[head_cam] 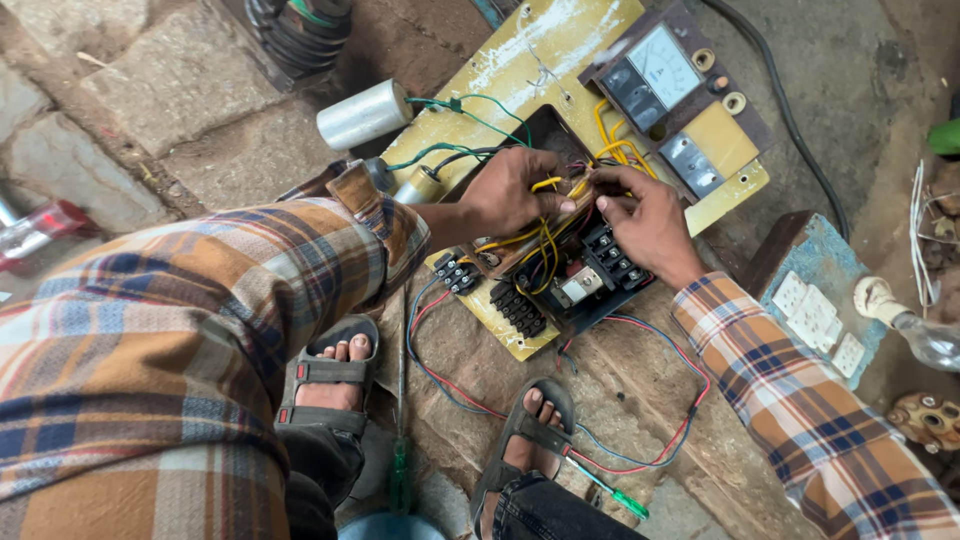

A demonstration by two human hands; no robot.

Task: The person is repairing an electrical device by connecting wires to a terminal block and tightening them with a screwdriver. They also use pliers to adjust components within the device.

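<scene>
Both hands work in one spot — the left hand [515, 190] curls its fingers around yellow wires [540, 240], the right hand [645, 215] pinches the same bundle, at the yellow panel's [520, 60] middle. Farther, a meter [660, 65] sits at its far corner.

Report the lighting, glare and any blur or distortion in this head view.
Head view: soft, even daylight with faint shadows; the yellow panel looks washed out near the top; the left hand and right hand on the yellow wires are reasonably sharp; the near left sleeve is soft and looms large; edges bend slightly, as with a wide lens.
</scene>
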